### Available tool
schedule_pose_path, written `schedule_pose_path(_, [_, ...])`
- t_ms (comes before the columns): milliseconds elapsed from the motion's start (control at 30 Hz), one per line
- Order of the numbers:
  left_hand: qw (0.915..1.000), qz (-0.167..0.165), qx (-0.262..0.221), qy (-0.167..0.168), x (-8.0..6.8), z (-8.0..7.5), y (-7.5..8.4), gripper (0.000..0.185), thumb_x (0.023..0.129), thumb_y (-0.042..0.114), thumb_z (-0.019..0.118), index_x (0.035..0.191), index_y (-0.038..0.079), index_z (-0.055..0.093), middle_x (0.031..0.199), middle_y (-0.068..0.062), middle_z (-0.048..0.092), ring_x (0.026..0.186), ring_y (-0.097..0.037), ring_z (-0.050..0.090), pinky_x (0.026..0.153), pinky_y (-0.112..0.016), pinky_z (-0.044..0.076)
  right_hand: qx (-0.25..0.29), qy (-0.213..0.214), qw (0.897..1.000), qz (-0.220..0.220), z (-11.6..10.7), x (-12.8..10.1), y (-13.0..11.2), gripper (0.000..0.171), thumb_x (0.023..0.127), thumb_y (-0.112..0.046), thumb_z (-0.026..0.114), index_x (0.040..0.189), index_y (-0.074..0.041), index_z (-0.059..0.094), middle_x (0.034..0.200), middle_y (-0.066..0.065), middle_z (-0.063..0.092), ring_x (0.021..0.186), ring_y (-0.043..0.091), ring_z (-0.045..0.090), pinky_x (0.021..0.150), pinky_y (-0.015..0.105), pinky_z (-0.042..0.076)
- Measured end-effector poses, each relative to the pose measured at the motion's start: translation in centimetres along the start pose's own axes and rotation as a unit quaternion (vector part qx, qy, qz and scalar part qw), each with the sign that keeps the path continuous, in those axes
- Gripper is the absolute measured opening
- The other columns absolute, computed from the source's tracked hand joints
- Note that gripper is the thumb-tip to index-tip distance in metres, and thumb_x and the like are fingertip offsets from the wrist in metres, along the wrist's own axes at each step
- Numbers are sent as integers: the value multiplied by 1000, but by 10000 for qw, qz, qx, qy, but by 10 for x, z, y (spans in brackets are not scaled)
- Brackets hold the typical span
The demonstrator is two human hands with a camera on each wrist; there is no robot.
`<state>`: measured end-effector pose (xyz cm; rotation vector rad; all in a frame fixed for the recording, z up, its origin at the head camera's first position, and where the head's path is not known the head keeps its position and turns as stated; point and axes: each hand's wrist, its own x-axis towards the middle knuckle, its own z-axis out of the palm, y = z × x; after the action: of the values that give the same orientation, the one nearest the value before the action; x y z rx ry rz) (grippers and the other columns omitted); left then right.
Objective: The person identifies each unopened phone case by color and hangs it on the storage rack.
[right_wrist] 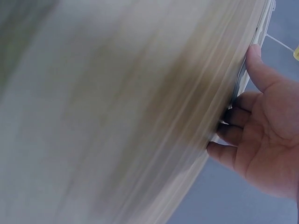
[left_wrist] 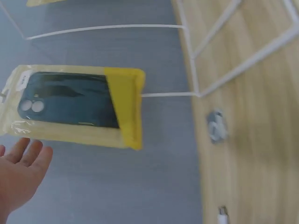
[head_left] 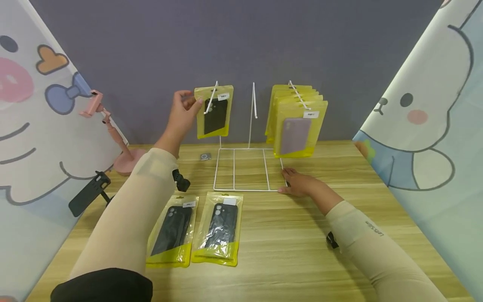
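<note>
A phone case in a clear-and-yellow bag (head_left: pixel 216 113) hangs on the left hook of a white wire display rack (head_left: pixel 250 191). My left hand (head_left: pixel 183 113) is at the bag's left edge. In the left wrist view, the fingers of that left hand (left_wrist: pixel 25 175) are extended beside the bag (left_wrist: pixel 70 100), with no visible grip on it. My right hand (head_left: pixel 299 184) rests at the right side of the rack's base, low on the table. In the right wrist view the right hand (right_wrist: pixel 266 126) has its thumb and fingertips against the base edge.
Several bagged cases (head_left: pixel 298 134) hang on the right hook. Two bagged black cases, one left (head_left: pixel 173 230) and one right (head_left: pixel 220 226), lie on the wooden table (head_left: pixel 286 251). A pink stand (head_left: pixel 126 155), a dark phone holder (head_left: pixel 90 193) and a small grey item (head_left: pixel 205 156) are leftward.
</note>
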<state>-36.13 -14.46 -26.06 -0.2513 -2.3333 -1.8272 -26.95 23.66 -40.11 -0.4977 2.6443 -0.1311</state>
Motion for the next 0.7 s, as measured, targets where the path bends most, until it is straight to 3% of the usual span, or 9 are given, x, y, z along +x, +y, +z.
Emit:
schedule_pose_path(233, [9964, -271, 637, -487, -37, -13, -34, 85, 91, 54, 63, 152, 19, 16, 158, -2, 30, 146, -21, 30, 117, -47, 29, -38, 20, 9999, -123, -1, -1, -2, 89, 100, -53, 46, 154, 8, 9, 161, 29, 2, 149, 46, 4, 116, 60, 19])
schedule_pose_path(433, [9831, -545, 1259, -1209, -68, -10, -61, 85, 89, 54, 65, 151, 15, 21, 157, -7, 29, 146, -28, 29, 113, -54, 32, 8, -17, 9999, -136, 0, -1, -2, 89, 100, -52, 46, 154, 8, 9, 161, 29, 2, 149, 46, 4, 116, 61, 19])
schedule_pose_path(533, [9635, -472, 1862, -1865, -85, -2, -68, 79, 90, 54, 65, 147, 12, 30, 153, -12, 36, 142, -31, 35, 109, -55, 37, 12, -12, 9999, -126, 0, -1, -2, 89, 100, -53, 46, 154, 8, 9, 161, 29, 2, 148, 46, 3, 116, 61, 19])
schedule_pose_path(700, [9054, -163, 2978, -3021, -111, 15, -75, 66, 90, 50, 67, 139, 12, 45, 143, -13, 50, 131, -33, 49, 101, -52, 45, 4, -2, 9999, -139, -1, -1, 0, 89, 100, -52, 46, 154, 8, 9, 161, 29, 1, 149, 46, 3, 116, 62, 19])
